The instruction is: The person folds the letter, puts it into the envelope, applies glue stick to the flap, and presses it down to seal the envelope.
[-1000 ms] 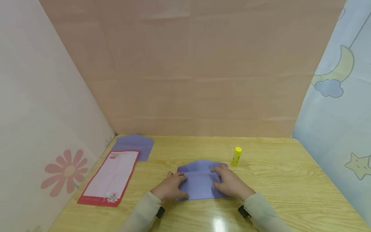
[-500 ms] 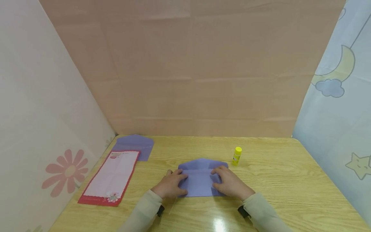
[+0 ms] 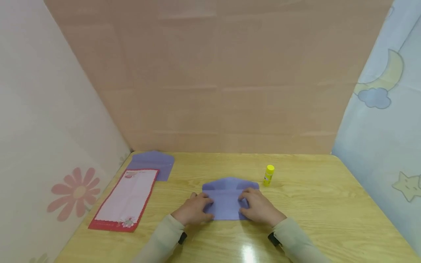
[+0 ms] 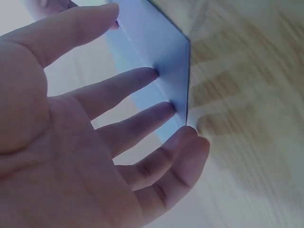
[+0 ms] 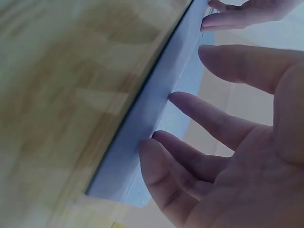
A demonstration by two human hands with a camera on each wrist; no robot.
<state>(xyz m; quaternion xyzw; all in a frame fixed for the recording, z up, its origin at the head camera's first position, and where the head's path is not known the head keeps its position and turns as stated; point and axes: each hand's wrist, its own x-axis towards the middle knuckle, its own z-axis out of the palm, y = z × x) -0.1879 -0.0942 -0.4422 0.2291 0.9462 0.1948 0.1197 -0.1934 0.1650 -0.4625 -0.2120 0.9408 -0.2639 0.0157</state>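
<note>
So yeah, left hand (image 3: 193, 209) and right hand (image 3: 260, 207) both have fingers loosely spread, tips on the envelope (image 3: 226, 204), glue stick (image 3: 268, 175) standing near the right.

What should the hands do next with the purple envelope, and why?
Perhaps the right hand could reach for the glue stick: it stands beyond that hand, the flap of the purple envelope lies open, and the left hand, touching the envelope, could steady it.
</note>
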